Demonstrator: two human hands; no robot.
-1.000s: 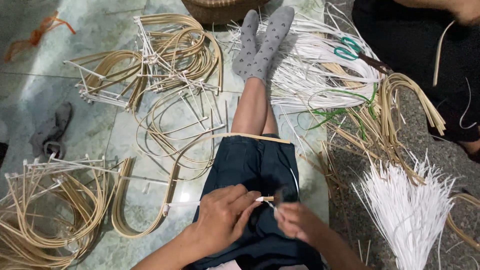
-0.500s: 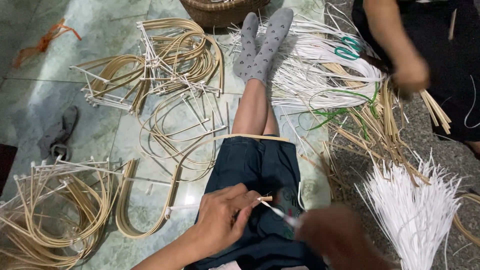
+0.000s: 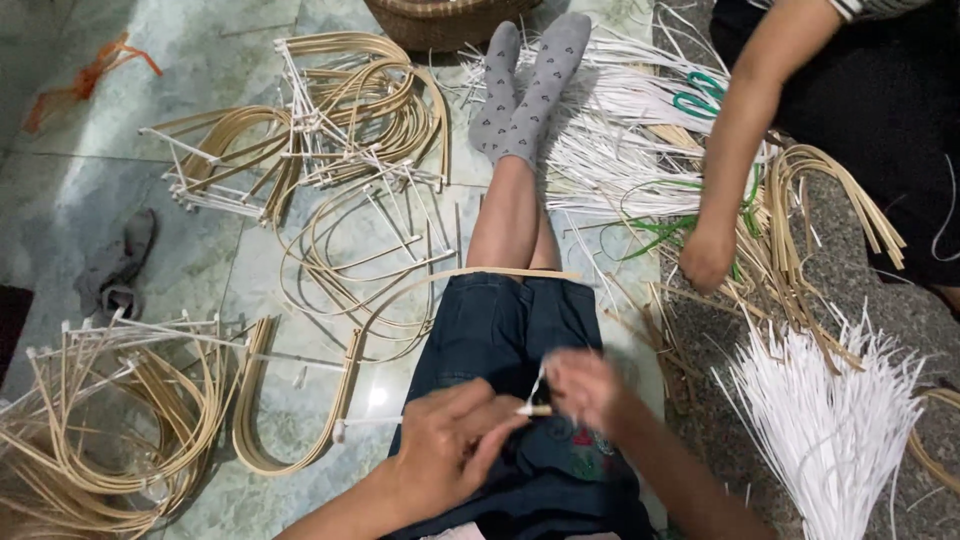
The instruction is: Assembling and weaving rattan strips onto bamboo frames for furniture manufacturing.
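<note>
Left hand: the left hand (image 3: 455,450) rests over the lap, fingers curled narrow around the end of a thin pale cane strip (image 3: 535,409), pinching it.
Right hand: the right hand (image 3: 583,388) sits just right of the left one, blurred, fingertips closed on a thin white plastic strand (image 3: 537,385) that rises from the strip's end (how tightly, I cannot tell).
Strip's place: near the middle of the scene, above the dark denim shorts (image 3: 505,325), between the two hands.
Left of the lap: a bent U-shaped cane frame with white crosspieces (image 3: 300,400) lies on the pale green tiled floor (image 3: 90,170); more such frames are piled at the near left (image 3: 110,420) and farther off (image 3: 340,110).
Far middle: grey patterned socks (image 3: 525,85) on the outstretched legs.
Right: another person's bare forearm and fist (image 3: 708,255) reaches down among loose cane strips; a fanned bundle of white strands (image 3: 830,420) lies near right.
</note>
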